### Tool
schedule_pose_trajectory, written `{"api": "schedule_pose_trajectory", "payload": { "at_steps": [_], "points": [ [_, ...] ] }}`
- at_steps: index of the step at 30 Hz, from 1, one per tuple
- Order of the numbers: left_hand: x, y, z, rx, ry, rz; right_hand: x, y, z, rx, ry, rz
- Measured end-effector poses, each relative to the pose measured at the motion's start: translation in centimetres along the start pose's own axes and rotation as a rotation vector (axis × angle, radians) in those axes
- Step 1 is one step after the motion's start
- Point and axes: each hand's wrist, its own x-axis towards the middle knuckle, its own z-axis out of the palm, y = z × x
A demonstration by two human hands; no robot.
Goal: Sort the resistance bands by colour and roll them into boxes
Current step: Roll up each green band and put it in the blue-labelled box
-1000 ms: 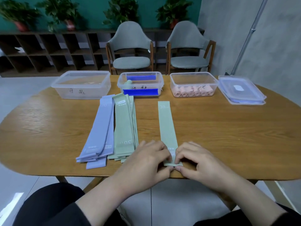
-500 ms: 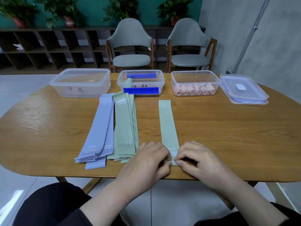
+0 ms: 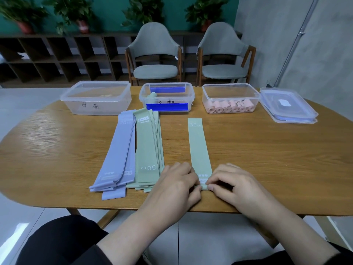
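The single green band (image 3: 198,146) reads "30 LB" at its far end; left of it, the green stack (image 3: 148,150) shows "30 LB" and the purple stack (image 3: 118,152) "20".

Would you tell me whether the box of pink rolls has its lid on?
No, the box of pink rolls stands open; lids lie beside it.

Tabletop (image 3: 267,159): wood w/ visible grain, smooth, slight sheen. Green band (image 3: 198,146) & stacked bands (image 3: 133,150): matt, rubbery-looking, smooth. Boxes (image 3: 97,98): clear plastic, glossy. Chairs (image 3: 154,54): grey cloth seats, wood frames. Floor (image 3: 23,104): glossy tile.
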Motion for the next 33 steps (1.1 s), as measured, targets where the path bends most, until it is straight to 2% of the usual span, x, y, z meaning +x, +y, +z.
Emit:
{"api": "schedule_pose_trajectory", "payload": {
  "at_steps": [12, 24, 29, 33],
  "points": [
    [0.0, -0.4, 0.6, 0.028, 0.045, -0.016, 0.1, 0.1, 0.1, -0.073, -0.004, 0.017],
    [1.3, -0.2, 0.7, -0.011, 0.069, -0.105, 1.6, 0.7, 0.1, 0.017, 0.007, 0.121],
    [2.2, -0.6, -0.1, 0.119, 0.002, -0.012, 1.8, 0.9, 0.3, 0.026, 0.027, 0.094],
    [3.4, -0.7, -1.1, 0.304, -0.134, 0.084, 1.4, 1.5, 0.4, 0.041, 0.019, 0.116]
  ]
}}
